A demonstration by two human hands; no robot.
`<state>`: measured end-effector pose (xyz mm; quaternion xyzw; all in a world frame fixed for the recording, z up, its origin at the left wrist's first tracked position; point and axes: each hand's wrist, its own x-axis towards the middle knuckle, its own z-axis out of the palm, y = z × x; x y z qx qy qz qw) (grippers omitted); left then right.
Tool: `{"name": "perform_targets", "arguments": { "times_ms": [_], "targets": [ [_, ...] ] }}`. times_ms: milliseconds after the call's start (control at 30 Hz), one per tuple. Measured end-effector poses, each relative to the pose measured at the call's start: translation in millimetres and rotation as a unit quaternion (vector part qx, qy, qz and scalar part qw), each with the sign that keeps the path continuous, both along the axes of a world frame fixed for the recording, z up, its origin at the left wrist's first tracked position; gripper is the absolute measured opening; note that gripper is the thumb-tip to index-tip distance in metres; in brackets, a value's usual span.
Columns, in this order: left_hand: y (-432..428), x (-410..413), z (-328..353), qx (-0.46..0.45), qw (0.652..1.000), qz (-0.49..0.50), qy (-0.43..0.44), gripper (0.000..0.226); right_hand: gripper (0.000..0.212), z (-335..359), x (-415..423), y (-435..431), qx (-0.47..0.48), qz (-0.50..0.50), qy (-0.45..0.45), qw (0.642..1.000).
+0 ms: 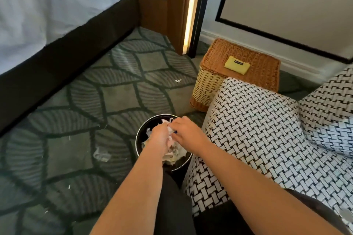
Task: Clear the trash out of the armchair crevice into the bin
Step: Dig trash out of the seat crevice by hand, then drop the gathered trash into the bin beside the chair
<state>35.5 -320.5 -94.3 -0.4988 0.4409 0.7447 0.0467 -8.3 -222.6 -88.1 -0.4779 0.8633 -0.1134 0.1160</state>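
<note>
left grip point(160, 133) and right grip point(183, 132) both pinch crumpled trash point(170, 139) between them, just above the bin point(137, 140).

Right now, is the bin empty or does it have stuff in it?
Not empty: crumpled paper shows inside the bin, under the left hand and right hand. How full, cannot tell.

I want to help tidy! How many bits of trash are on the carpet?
5: a crumpled wrapper left of the bin, a white scrap near the basket, three tiny slivers further left. More may be hidden.
</note>
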Motion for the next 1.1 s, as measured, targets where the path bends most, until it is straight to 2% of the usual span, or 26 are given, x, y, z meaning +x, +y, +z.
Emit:
{"name": "perform_targets", "arguments": {
  "times_ms": [133, 333, 433, 467, 567, 633, 700, 800, 833, 900, 967, 1100],
  "targets": [
    [-15, -5, -23, 0.027, 0.999, -0.028, -0.035, 0.029, 0.025, -33, -8, -20, 0.003, -0.067, -0.112, 0.991],
    [-30, -11, -43, 0.061, 0.988, -0.106, -0.098, 0.034, 0.023, -70, -12, -36, 0.033, -0.131, -0.152, 0.979],
    [-35, -13, -53, 0.033, 0.98, -0.127, -0.151, 0.045, 0.012, -78, -16, -34, 0.036, -0.179, -0.174, 0.968],
    [-35, -13, -51, 0.021, 0.978, -0.122, -0.171, 0.049, 0.014, -80, -16, -34, 0.038, -0.189, -0.184, 0.964],
    [-37, -13, -54, -0.037, 0.97, -0.135, -0.2, 0.057, 0.037, -82, -18, -31, 0.033, -0.205, -0.21, 0.955],
    [-37, -11, -53, -0.088, 0.964, -0.166, -0.189, 0.049, 0.035, -80, -23, -30, 0.009, -0.21, -0.207, 0.955],
    [-36, -11, -49, -0.149, 0.959, -0.199, -0.136, 0.014, 0.028, -70, -30, -28, -0.02, -0.221, -0.199, 0.955],
    [-36, -26, -41, -0.253, 0.931, -0.254, -0.076, 0.031, 0.026, -43, -53, -22, -0.059, -0.227, -0.162, 0.958],
    [-37, -35, -36, -0.272, 0.921, -0.271, -0.064, 0.031, 0.026, -34, -65, -20, -0.068, -0.224, -0.138, 0.962],
    [-37, -61, -24, -0.271, 0.918, -0.287, -0.035, 0.022, 0.026, -16, -94, -12, -0.082, -0.219, -0.08, 0.969],
    [-36, -92, -9, -0.26, 0.918, -0.299, 0.004, 0.022, 0.026, -2, -127, 0, -0.079, -0.22, -0.012, 0.972],
    [-24, -158, 11, -0.246, 0.902, -0.351, 0.061, 0.021, 0.027, 5, -191, 29, 0.012, -0.259, 0.107, 0.96]
  ]
}}
